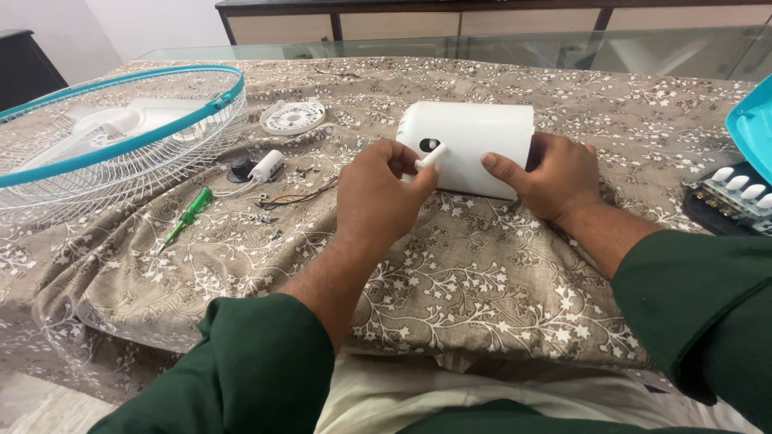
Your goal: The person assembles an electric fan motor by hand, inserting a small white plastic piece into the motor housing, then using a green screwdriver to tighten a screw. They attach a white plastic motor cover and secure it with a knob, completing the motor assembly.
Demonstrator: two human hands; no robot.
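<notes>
Left hand [378, 193] pinches a white peg [431, 156] at the housing's [474, 141] hole; right hand [555, 178] grips the housing on the cloth [482, 273]. Screwdriver [186, 215] lies left.

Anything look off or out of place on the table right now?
Nothing looks broken or spilled. Small screws and loose coloured wires lie scattered on the patterned cloth beside the green screwdriver. The cloth is rumpled under the fan guard.

fan grille [121, 137] and teal button panel [744, 173] cut off by the edges
</notes>
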